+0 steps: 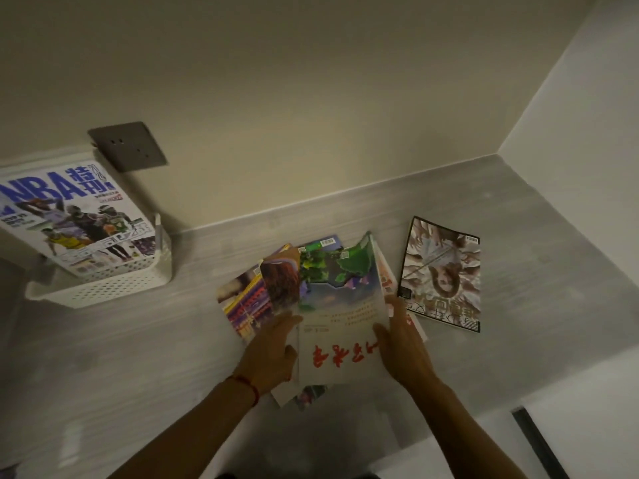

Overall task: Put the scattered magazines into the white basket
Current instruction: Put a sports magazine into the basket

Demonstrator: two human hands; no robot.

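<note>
A white perforated basket (114, 288) stands at the left on the grey surface, with an NBA magazine (69, 216) leaning in it. In the middle lies a loose pile of several magazines (259, 299). Its top one (339, 305) has a green map picture and red characters. My left hand (273, 354) grips that magazine's left edge. My right hand (401, 344) holds its right edge, thumb on the cover. To the right, apart from the pile, a magazine with a portrait cover (442, 274) lies flat.
A grey wall socket (129, 146) sits on the beige wall just above the basket. The grey surface (518, 236) ends in a corner at the right where a white wall meets it. Its front edge drops off at the lower right.
</note>
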